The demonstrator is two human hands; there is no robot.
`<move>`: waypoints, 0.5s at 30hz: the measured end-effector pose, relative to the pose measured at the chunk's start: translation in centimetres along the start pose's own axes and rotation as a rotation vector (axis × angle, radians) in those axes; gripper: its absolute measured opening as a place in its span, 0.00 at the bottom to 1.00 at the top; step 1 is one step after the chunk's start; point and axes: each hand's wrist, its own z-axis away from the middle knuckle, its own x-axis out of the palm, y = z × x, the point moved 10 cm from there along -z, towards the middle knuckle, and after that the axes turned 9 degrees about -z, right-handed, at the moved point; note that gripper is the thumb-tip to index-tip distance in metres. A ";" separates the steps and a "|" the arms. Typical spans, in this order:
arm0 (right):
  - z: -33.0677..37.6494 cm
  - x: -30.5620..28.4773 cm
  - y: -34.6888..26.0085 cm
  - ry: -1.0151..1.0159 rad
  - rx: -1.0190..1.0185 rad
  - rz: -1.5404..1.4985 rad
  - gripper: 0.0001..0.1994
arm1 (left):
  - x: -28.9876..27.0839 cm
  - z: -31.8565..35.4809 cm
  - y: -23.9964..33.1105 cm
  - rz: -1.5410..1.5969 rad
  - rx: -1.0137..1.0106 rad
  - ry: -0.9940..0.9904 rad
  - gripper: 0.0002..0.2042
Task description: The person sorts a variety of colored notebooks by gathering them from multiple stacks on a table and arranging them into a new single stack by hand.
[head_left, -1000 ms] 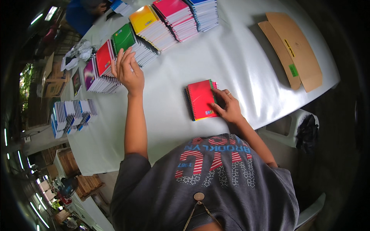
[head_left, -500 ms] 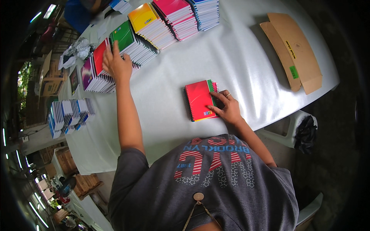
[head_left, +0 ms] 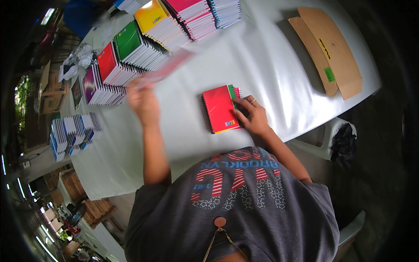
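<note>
The left hand [head_left: 146, 102] grips a blurred, reddish notebook [head_left: 172, 66] by one end, toward the left side of the bench [head_left: 257, 56], near the spiral-notebook stacks [head_left: 126, 72]. The right hand [head_left: 254, 115] lies half-curled on the red-topped notebook pile [head_left: 218, 109] by the near edge — pinching or resting, I cannot tell. A loose one-end grip could drop the notebook (pages flapping); uneven finger pressure could skew the pile.

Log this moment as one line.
left hand: holds blurred reddish notebook | right hand: on red-topped notebook pile | table: coloured notebook stacks, cardboard piece
</note>
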 end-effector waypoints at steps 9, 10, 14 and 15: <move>0.4 -1.2 0.4 0.110 0.045 -0.164 0.35 | 9.8 6.1 -10.5 -0.651 0.008 -0.549 0.09; 0.4 -1.0 0.2 0.076 -0.042 -0.130 0.34 | 10.4 6.0 -11.2 -0.643 -0.043 -0.655 0.09; 0.6 0.5 0.7 -0.077 -0.080 -0.188 0.29 | 13.6 3.4 -6.4 -1.041 0.339 -0.603 0.12; 0.5 0.1 0.4 -0.057 -0.108 -0.208 0.26 | 14.4 2.1 -4.4 -1.029 0.404 -0.554 0.13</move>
